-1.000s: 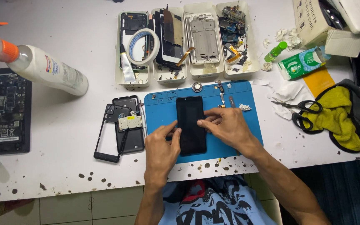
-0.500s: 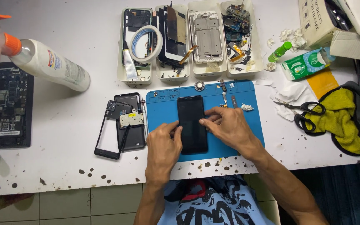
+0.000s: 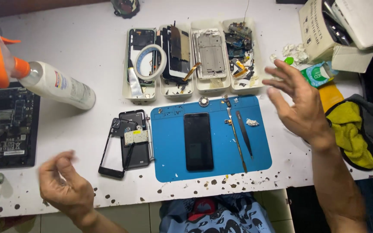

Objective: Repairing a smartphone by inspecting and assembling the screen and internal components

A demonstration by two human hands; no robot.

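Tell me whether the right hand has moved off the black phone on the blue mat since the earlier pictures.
Yes. The right hand has lifted off the black phone and swung right, now past the blue mat's right edge, open and holding nothing.

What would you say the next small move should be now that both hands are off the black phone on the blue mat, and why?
Probably bring the right hand down to the tweezers beside the black phone. Both hands are lifted, open and empty, the left hand out over the table's near edge. The phone lies flat and untouched on the blue mat, and the tweezers are the nearest tool to its right.
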